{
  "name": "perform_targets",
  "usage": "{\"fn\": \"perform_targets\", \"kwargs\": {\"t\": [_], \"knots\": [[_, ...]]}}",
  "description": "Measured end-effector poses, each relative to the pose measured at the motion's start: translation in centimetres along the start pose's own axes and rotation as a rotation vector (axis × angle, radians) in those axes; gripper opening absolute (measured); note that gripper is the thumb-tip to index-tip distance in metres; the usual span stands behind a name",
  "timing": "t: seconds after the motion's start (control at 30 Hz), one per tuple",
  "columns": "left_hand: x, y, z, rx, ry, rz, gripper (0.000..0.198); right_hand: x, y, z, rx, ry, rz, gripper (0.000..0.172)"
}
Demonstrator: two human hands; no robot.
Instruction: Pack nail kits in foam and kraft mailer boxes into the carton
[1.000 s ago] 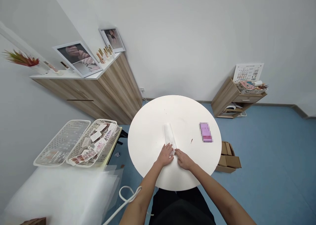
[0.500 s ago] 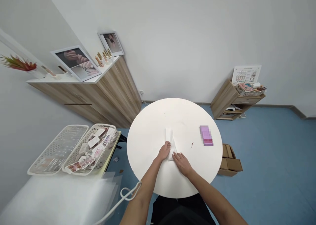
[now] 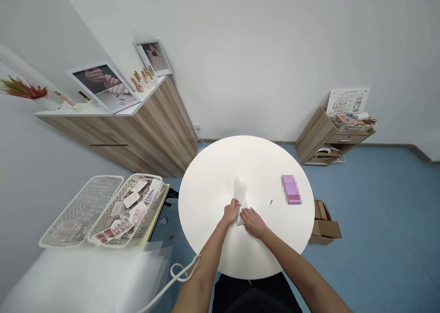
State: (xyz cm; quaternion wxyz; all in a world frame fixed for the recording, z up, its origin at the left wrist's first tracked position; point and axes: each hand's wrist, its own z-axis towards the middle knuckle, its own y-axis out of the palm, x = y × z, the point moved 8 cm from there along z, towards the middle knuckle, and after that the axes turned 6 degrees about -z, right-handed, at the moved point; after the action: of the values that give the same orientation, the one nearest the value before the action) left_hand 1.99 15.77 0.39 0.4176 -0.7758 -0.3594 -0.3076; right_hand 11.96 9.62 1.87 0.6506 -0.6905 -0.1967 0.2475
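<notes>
A thin, folded white sheet (image 3: 240,189), soft like a tissue or thin plastic, lies near the middle of the round white table (image 3: 206,175). Its far end is spread and looks slightly see-through, while the near end is bunched. My left hand (image 3: 232,210) pinches its left edge with fingers closed. From the right, my right hand (image 3: 253,222) has its fingers closed on the near end. Both hands rest low at the tabletop, close together. The fingertips partly cover the sheet, so its exact folds are hidden.
A blurred purple block (image 3: 291,190) lies on the table's right side. White baskets (image 3: 137,212) of packaged nail tips stand at left, by a white cable (image 3: 172,281). A cardboard box (image 3: 325,226) is on the floor at right; a wooden cabinet (image 3: 165,129) stands behind left.
The sheet's far end has fanned out wider and looks more see-through. My right hand's fingers have drawn in on the near end, nearer my left hand. The view has shifted slightly.
</notes>
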Motion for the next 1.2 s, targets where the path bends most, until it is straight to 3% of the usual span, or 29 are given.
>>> {"fn": "perform_targets", "kwargs": {"t": [0.13,0.3,0.47,0.57,0.7,0.9,1.03,1.2], "knots": [[0.3,-0.2,0.2,0.054,0.019,-0.039,0.026,1.5,-0.9,1.1,-0.080,-0.035,0.183,0.037],[0.7,-1.5,-0.9,0.254,0.078,-0.080,0.035,4.3,-1.7,4.0,-0.163,0.092,0.356,0.029],[1.3,-2.0,-4.2,0.464,0.337,0.096,0.042,6.2,-2.3,6.9,-0.124,0.150,0.334,0.019],[1.3,-0.6,-5.0,0.420,0.442,0.298,0.053,7.2,-1.9,8.1,-0.114,0.184,0.298,0.025],[1.1,1.2,-4.3,0.275,0.498,0.537,0.067,7.9,-1.4,8.9,-0.034,0.212,0.301,0.031],[0.4,1.5,-2.5,0.211,0.467,0.680,0.080,8.1,-0.9,7.7,0.087,0.329,0.249,0.034],[0.2,1.3,-1.3,0.164,0.503,0.703,0.072,6.4,-0.7,6.1,0.175,0.223,0.195,0.041],[1.8,0.2,0.5,0.123,0.560,0.618,0.058,6.0,1.1,5.6,0.124,0.130,0.161,0.060]]}}
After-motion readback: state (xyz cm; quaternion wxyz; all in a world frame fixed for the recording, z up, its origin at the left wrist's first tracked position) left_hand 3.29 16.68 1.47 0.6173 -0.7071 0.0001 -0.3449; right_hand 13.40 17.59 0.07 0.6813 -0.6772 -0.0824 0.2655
